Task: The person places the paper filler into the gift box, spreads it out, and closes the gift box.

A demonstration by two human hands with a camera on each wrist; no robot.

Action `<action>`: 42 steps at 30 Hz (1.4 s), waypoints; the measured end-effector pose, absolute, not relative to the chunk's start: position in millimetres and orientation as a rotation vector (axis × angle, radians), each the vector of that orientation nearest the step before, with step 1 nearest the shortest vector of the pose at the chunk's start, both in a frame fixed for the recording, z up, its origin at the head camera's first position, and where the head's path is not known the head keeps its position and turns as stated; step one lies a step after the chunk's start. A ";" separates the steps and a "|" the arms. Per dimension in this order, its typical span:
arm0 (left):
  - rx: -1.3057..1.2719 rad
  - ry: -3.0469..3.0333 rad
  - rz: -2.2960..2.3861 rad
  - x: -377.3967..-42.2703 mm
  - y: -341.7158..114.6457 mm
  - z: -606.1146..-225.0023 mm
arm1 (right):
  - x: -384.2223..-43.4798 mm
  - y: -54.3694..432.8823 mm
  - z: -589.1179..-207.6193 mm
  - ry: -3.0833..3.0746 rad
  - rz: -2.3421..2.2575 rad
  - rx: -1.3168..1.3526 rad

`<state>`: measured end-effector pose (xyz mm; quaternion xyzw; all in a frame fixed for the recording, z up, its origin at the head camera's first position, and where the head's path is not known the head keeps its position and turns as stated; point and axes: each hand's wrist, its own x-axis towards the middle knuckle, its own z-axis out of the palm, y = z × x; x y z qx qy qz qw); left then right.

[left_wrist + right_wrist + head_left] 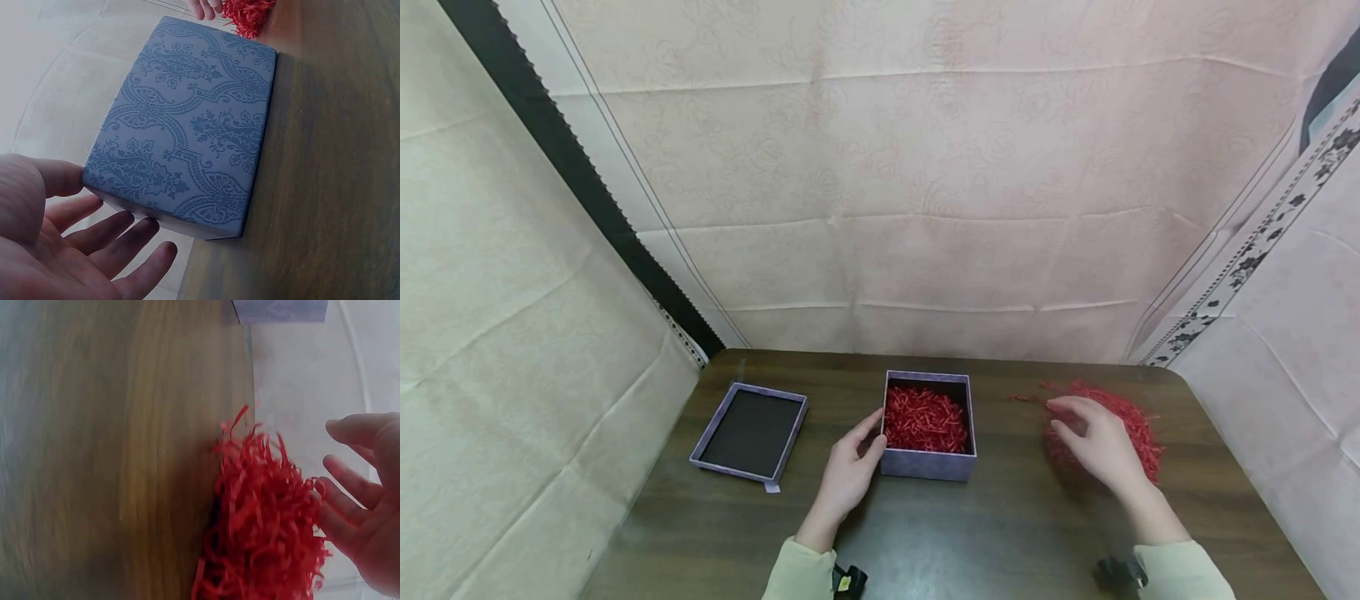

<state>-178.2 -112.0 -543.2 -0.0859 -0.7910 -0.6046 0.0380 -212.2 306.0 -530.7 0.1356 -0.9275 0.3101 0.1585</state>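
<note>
An uncovered purple patterned box (928, 464) stands near the middle of the table, with red shredded paper (922, 421) inside. My left hand (846, 475) is at its left side, thumb and fingertips against the wall; the left wrist view shows the fingers (115, 240) loosely spread at the end of the box. On the right, a loose heap of red shredded paper (1138, 429) lies on the wood. My right hand (1101, 446) hovers over it, fingers apart and nothing held; in the right wrist view the fingers (350, 481) are right beside the strands.
A shallow box lid (752, 432), dark inside with a purple rim, lies on the left of the wooden table (1007, 533). A few stray red strands (1024, 398) lie left of the heap. Pale cloth (925, 167) hangs behind and at both sides.
</note>
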 end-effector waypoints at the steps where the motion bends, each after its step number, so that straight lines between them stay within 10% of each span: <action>1: -0.263 -2.428 -1.855 -178.1 -111.9 -542.9 | -212.2 309.0 -530.8 -2.643 0.869 0.385; 42: -0.252 -2.438 -1.845 -178.7 -111.7 -543.6 | -222.8 363.7 -547.1 -3.108 0.764 0.106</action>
